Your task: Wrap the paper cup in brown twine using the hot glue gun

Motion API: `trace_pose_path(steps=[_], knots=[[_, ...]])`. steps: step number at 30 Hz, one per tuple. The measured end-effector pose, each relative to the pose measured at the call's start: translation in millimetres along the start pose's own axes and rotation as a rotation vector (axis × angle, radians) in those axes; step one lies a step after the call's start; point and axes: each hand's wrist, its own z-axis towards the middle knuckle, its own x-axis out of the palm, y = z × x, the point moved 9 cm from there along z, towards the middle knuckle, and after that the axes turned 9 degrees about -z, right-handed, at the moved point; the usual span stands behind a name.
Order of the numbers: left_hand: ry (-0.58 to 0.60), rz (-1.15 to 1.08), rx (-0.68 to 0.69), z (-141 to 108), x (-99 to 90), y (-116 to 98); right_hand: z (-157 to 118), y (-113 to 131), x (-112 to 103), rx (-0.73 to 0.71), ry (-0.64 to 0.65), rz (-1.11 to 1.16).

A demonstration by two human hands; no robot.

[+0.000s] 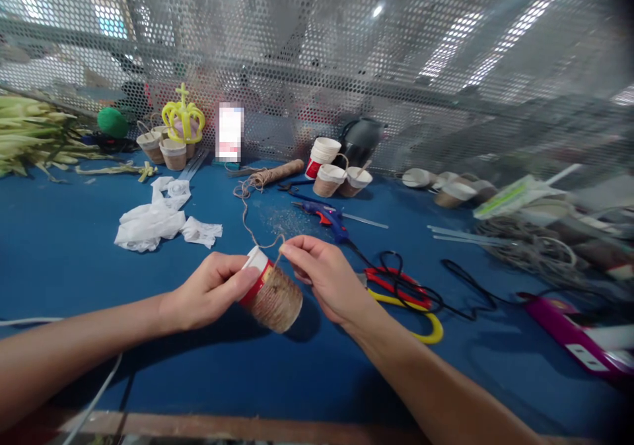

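Both forearms slant inward, the left hand clasping, the right hand in a fingertip pinch.

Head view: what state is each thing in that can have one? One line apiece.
Left hand: closed on the paper cup near its rim
Right hand: pinching the twine
Paper cup: tilted, partly wrapped, bare near the rim
Twine roll: lying down, partly unwound
Glue gun: lying on its side
Scissors: lying flat, blades mostly hidden
White fabric: crumpled
Paper cup stack: nested, upright
Yellow crown: upright

The left grip holds a tilted cup; the right grip pinches twine.
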Motion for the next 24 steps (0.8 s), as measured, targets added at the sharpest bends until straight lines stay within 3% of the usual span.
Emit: trace_pose_path(steps=[11,21,24], knots=[[0.070,0.086,0.132,-1,5.0,-14,-3,-5,8,0.032,0.052,0.010],[0.078,0.117,0.134,-4,5.9,-15,-6,-4,13,0.056,0.084,0.034],[0.026,0.055,0.092,-1,1.6,-8,-3,-9,14,0.073,0.099,0.038]])
